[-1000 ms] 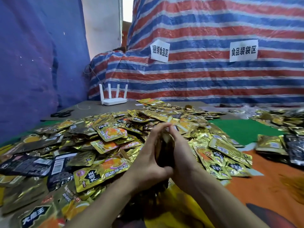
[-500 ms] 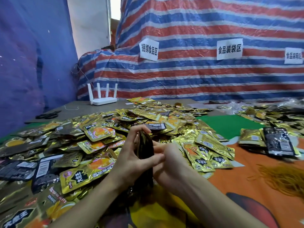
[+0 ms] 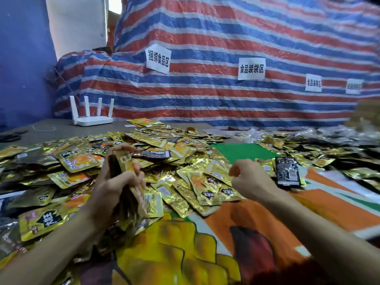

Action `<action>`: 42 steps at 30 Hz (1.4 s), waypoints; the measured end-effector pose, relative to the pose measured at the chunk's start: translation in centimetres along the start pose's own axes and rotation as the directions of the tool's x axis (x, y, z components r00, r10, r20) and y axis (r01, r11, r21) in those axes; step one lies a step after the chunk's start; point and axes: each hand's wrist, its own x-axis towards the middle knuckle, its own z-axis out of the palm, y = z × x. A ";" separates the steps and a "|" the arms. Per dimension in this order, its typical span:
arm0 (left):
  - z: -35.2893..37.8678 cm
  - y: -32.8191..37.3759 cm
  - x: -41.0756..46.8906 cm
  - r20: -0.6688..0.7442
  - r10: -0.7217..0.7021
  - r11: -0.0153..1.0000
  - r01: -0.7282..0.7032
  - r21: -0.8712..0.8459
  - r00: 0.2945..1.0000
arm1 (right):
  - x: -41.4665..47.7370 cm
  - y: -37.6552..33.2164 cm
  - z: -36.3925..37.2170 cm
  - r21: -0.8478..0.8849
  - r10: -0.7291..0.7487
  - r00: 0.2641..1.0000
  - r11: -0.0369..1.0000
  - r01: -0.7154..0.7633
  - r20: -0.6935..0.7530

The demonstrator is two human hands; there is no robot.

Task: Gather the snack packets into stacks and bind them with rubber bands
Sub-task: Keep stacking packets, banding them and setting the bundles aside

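Gold foil snack packets [image 3: 78, 161] in loose heap over table, left to centre. White router [image 3: 90, 120] behind heap, far left. Left hand [image 3: 111, 189]: fingers wrapped round upright stack of packets [image 3: 127, 167], at heap's near edge. Right hand [image 3: 249, 177]: clear of stack, fingers curled; contents too blurred to tell. Black packet [image 3: 287, 171] just beyond, right.

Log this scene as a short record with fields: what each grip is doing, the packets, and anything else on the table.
left grip: holds a stack of snack packets on edge above the pile
right grip: fingers curled, nothing visible in it, apart from the stack
loose packets: gold, heaped across the table
black packet: lies beyond the right grip
router: white, far left
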 end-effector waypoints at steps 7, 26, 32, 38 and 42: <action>0.6 0.0 0.6 -0.064 -0.242 0.946 0.221 -0.236 0.968 | 0.4 8.1 -2.8 -0.495 0.238 0.951 0.862 -0.112 0.199; 0.8 0.3 0.0 -0.048 -0.106 0.994 0.106 -0.005 0.993 | 0.6 2.9 -3.2 -0.197 -0.085 0.985 0.979 0.055 -0.148; 0.9 0.7 -0.3 -0.079 -0.115 0.993 0.116 0.010 0.990 | 0.2 -3.7 -0.8 0.015 -0.225 0.971 0.974 0.227 -0.082; 0.8 1.0 -0.2 -0.072 -0.127 0.992 0.125 -0.030 0.989 | 0.4 -6.3 0.6 -0.100 -0.184 0.976 0.975 0.196 0.121; 0.8 1.0 -0.1 -0.082 -0.157 0.988 0.157 -0.004 0.984 | 0.4 -4.8 -0.3 0.121 -0.110 0.965 0.989 0.083 0.237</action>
